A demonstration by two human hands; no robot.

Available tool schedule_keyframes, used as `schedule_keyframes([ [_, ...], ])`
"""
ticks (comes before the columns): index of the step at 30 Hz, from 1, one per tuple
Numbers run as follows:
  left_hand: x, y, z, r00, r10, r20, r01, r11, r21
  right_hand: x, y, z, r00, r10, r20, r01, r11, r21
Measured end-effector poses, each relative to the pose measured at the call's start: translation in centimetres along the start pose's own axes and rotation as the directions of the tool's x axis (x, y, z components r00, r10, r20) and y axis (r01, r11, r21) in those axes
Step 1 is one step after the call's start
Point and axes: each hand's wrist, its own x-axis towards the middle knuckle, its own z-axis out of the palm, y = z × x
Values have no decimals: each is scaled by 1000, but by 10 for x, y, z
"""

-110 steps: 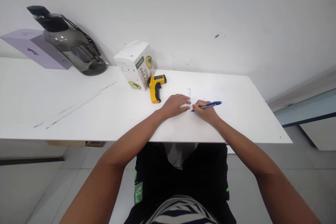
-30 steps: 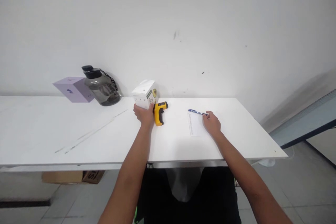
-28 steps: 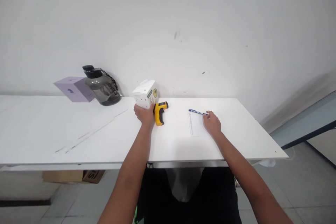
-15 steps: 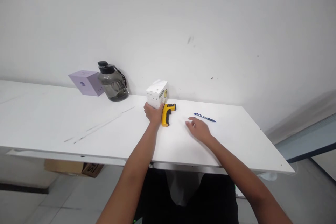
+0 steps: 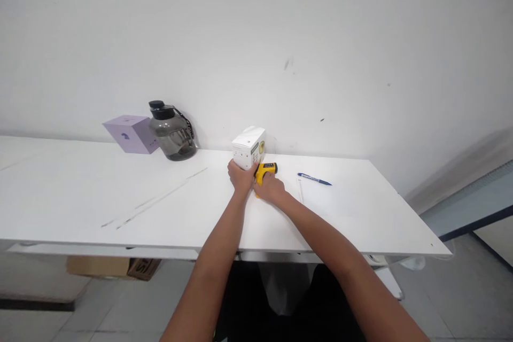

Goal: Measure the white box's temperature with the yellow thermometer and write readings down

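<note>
My left hand (image 5: 242,177) is closed around the lower near end of a small white box (image 5: 247,145) that stands on the white table. Just right of it is a yellow-and-black infrared thermometer (image 5: 267,168), its nose pointing right. Its handle is in the grip of my right hand (image 5: 271,188), the fingers wrapped round it and hiding most of the grip. Both hands are close together, near the back of the table. A blue pen (image 5: 315,179) lies to the right of my right hand, on or beside a white sheet of paper (image 5: 320,197).
On the left, a lilac box (image 5: 130,136) and a dark translucent water jug (image 5: 172,133) stand by the wall. The white table (image 5: 80,192) ends at its right edge near a grey-blue panel. A cardboard box (image 5: 100,266) is below the table.
My right hand has moved left from near the pen and taken hold of the thermometer's handle. My left hand stays on the white box. The view has shifted slightly.
</note>
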Motion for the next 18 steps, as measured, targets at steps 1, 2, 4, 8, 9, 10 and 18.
schedule_keyframes([
  [1, 0, 1, 0, 1000, -14, -5, 14, 1000, 4, 0, 1, -2, 1000, 11, 8, -11, 1000, -29],
  [2, -1, 2, 0, 1000, -20, 0, 20, 1000, 7, 0, 3, -4, 1000, 25, 16, -24, 998, -61],
  [4, -1, 3, 0, 1000, -23, 6, 23, 1000, 13, -1, 7, -9, 999, 40, 25, -37, 991, -126],
  [8, -2, 3, 1, 1000, 9, 12, -9, 1000, 7, -3, 15, -10, 999, 44, -11, -45, 977, -209],
  [9, -2, 2, 1, 1000, 18, 18, -18, 1000, 0, -4, 17, -9, 998, 43, -34, -49, 974, -220],
  [10, -2, 2, 2, 999, 24, 23, -24, 1000, -5, -4, 18, -8, 998, 37, -56, -49, 975, -219],
  [18, -1, -2, 4, 995, 66, 72, -62, 997, -56, -8, 40, -20, 986, 162, -44, -147, 960, 239],
])
